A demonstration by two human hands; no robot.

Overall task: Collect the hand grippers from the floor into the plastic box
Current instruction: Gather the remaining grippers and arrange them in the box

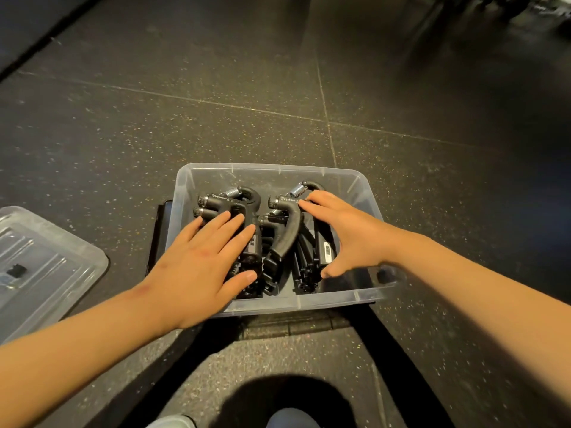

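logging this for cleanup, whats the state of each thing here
plastic box: uncovered, partly filled
hand grippers: piled inside the box
lid: off, lying on the floor left of the box
left hand: open, fingers straight, resting on the grippers
right hand: open, fingers spread, touching the grippers

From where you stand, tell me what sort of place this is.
Most likely a gym or fitness room: the floor is dark speckled rubber tiling with seams, and a clear plastic box holds several spring-loaded hand grippers, a strength-training tool.
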